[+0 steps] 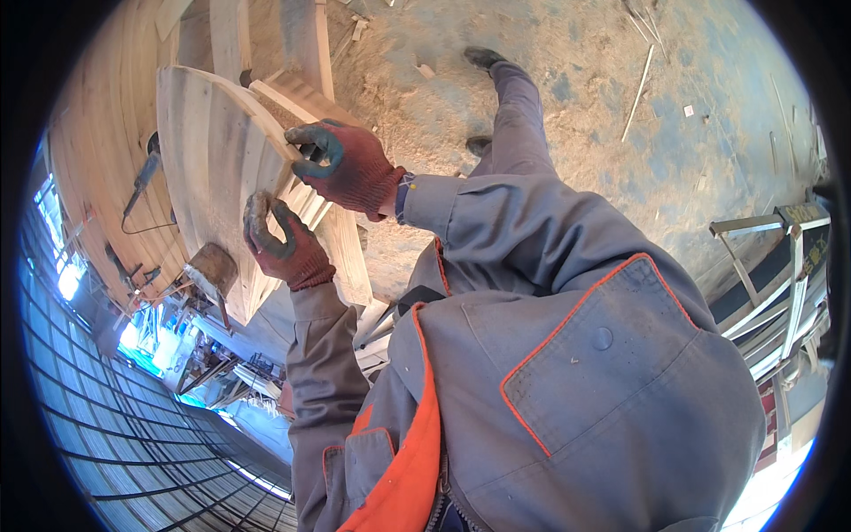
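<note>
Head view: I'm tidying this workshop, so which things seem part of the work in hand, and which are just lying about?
In hand:
- wooden panel, with left hand and right hand at its edge

Seemingly just lying about:
- corded tool, untouched
- thin wood strip, out of the way

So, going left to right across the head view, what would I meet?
Corded tool, curved wooden board, left hand, right hand, dark shoes, thin wood strip, pale frame.

The gloves (pixel 355 171) are coloured red and grey, the panel (pixel 217 133) is striped brown, the grey jacket (pixel 576 381) edged orange.
</note>
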Action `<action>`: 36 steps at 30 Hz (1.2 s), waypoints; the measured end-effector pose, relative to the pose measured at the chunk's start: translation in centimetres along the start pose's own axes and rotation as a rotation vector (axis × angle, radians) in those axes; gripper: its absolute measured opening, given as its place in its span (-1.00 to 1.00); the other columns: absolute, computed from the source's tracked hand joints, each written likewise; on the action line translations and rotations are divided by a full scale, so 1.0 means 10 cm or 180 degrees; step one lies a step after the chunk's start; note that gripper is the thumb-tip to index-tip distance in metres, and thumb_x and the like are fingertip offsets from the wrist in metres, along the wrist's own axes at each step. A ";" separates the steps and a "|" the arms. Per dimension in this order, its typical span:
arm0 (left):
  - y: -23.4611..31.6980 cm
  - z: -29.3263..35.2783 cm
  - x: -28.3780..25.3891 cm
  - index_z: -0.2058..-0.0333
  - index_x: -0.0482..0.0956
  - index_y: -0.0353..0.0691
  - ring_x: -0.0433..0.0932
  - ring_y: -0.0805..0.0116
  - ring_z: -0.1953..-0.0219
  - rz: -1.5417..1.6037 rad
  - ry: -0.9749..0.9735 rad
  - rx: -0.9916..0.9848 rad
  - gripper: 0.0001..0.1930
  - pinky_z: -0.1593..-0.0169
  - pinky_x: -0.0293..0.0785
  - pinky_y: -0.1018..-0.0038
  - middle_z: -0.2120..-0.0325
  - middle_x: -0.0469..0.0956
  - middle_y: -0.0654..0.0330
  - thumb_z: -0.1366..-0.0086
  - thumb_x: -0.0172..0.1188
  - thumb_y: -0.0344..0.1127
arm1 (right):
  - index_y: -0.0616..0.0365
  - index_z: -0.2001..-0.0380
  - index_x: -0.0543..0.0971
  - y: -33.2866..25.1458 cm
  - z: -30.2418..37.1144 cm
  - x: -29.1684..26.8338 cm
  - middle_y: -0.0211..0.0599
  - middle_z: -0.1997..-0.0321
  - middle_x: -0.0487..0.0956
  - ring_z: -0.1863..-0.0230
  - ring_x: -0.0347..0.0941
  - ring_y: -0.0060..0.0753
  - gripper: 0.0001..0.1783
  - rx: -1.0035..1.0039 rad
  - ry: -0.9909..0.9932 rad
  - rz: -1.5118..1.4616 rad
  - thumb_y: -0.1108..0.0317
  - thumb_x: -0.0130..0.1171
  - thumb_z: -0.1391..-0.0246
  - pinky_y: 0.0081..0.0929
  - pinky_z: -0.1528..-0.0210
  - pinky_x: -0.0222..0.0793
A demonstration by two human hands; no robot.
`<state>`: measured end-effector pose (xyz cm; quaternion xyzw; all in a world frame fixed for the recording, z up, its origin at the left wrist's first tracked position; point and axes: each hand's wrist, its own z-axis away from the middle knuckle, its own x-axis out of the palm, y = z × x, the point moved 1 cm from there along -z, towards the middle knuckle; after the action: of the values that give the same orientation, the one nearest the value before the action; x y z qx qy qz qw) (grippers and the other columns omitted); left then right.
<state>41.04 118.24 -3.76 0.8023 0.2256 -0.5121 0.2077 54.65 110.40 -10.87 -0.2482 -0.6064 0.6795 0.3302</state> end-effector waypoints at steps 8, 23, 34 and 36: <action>-0.02 0.02 0.02 0.03 0.64 -0.23 0.69 0.03 -0.01 -0.0079 0.0051 0.0047 -0.79 -0.11 0.62 0.18 0.04 0.71 0.06 -0.38 0.34 -0.45 | 0.02 0.08 0.67 -0.08 -0.03 0.02 -0.14 0.18 0.72 0.13 0.68 0.03 -0.60 0.0286 0.0151 0.0069 0.18 0.42 0.02 -0.10 0.07 0.60; -0.09 0.06 0.04 0.01 0.66 -0.25 0.68 0.01 -0.01 -0.0103 0.0036 -0.0051 -0.76 -0.10 0.62 0.16 0.03 0.71 0.06 -0.37 0.36 -0.39 | 0.09 -0.01 0.68 0.10 -0.10 -0.04 -0.35 0.29 0.70 0.34 0.64 -0.44 -0.59 0.0480 -0.0423 -0.1192 0.42 0.48 -0.05 -0.43 0.24 0.59; -0.09 0.07 0.06 0.00 0.65 -0.27 0.68 -0.01 0.00 -0.0170 0.0081 0.0079 -0.75 -0.08 0.62 0.14 0.04 0.70 0.04 -0.37 0.36 -0.41 | 0.07 -0.07 0.67 0.02 0.00 -0.01 -0.24 0.19 0.75 0.19 0.74 -0.22 -0.59 -0.0161 -0.0031 0.0101 0.26 0.39 -0.16 -0.31 0.12 0.66; -0.09 0.08 0.06 0.00 0.65 -0.28 0.68 -0.01 0.00 -0.0163 0.0075 0.0084 -0.75 -0.07 0.62 0.14 0.05 0.70 0.04 -0.37 0.35 -0.42 | 0.05 -0.04 0.68 -0.03 0.00 -0.02 -0.18 0.14 0.75 0.12 0.72 -0.09 -0.57 -0.0140 -0.0001 0.0301 0.18 0.39 -0.11 -0.23 0.08 0.66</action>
<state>40.17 118.65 -4.67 0.8049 0.2418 -0.5107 0.1812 54.80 110.24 -10.59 -0.2836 -0.6088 0.6809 0.2921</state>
